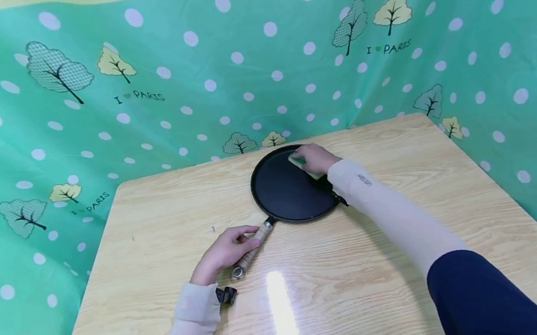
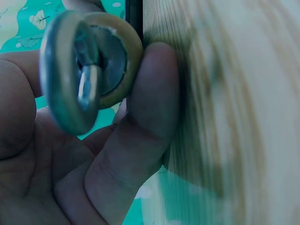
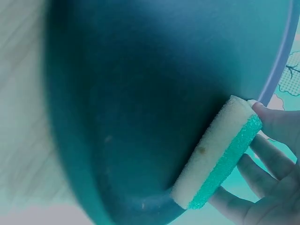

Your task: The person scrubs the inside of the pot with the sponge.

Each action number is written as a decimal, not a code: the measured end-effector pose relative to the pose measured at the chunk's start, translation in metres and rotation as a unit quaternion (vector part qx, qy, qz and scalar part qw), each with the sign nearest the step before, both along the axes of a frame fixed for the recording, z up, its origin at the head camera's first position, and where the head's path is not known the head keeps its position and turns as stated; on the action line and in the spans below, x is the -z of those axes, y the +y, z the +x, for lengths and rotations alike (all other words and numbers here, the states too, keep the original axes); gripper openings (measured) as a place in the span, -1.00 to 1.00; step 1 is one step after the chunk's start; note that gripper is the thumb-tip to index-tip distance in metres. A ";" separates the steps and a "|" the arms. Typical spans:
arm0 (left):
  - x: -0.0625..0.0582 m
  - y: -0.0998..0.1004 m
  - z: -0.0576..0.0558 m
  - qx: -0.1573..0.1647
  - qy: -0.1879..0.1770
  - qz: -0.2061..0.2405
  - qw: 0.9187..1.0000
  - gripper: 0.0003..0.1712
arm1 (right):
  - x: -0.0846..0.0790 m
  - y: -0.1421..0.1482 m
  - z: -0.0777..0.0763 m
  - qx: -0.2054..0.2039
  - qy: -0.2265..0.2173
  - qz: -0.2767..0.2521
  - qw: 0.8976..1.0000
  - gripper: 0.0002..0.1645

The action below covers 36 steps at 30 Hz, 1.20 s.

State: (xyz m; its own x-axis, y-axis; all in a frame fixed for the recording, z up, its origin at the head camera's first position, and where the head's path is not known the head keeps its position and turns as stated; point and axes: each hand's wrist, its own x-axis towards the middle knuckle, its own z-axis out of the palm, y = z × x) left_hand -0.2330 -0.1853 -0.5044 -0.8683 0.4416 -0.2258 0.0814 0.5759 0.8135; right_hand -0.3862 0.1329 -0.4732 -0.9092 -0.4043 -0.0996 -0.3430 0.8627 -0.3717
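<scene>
A flat round black frying pan (image 1: 292, 192) lies on the wooden table, its wood-look handle (image 1: 253, 250) pointing toward the near left. My left hand (image 1: 228, 248) grips that handle between thumb and fingers. In the left wrist view the metal hanging ring (image 2: 70, 72) at the handle's end is close to the camera. Over the pan's far right part, my right hand (image 1: 316, 157) holds a sponge (image 1: 305, 167). The right wrist view shows the sponge (image 3: 218, 154) with a pale layer toward the pan surface and a green layer toward the fingers (image 3: 260, 176).
The light wooden table (image 1: 163, 214) reaches back to a green polka-dot curtain (image 1: 218, 84) with printed trees, which also hangs along both sides. A bright strip of reflected light (image 1: 284, 316) shows on the near tabletop. Black wrist cameras (image 1: 226, 295) sit at the cuffs.
</scene>
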 end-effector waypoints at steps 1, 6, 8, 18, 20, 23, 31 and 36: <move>0.000 0.000 0.000 0.000 0.000 -0.001 1.000 -0.54 | 0.000 0.002 0.001 -0.001 0.000 -0.001 1.000 -0.39; -0.001 0.001 -0.001 -0.002 -0.003 -0.005 1.000 -0.54 | -0.001 0.010 0.005 -0.003 0.000 -0.005 1.000 -0.39; -0.001 0.001 0.000 -0.005 -0.005 -0.003 1.000 -0.54 | -0.001 0.012 0.007 -0.001 -0.002 -0.005 1.000 -0.39; -0.001 0.002 0.001 -0.010 -0.007 -0.002 1.000 -0.55 | 0.001 0.018 0.017 -0.009 0.009 -0.004 1.000 -0.39; -0.001 0.002 0.001 -0.009 -0.006 -0.003 1.000 -0.54 | 0.001 0.018 0.019 -0.014 0.012 -0.002 1.000 -0.39; -0.002 0.002 0.001 -0.009 -0.004 -0.003 1.000 -0.55 | 0.002 0.019 0.022 -0.018 0.014 0.000 1.000 -0.39; -0.002 0.002 0.002 -0.008 -0.003 -0.003 1.000 -0.55 | 0.003 0.022 0.036 -0.017 0.013 -0.011 1.000 -0.38; -0.002 0.002 0.001 -0.009 -0.005 -0.007 1.000 -0.54 | 0.004 0.021 0.046 -0.019 0.023 -0.019 0.999 -0.39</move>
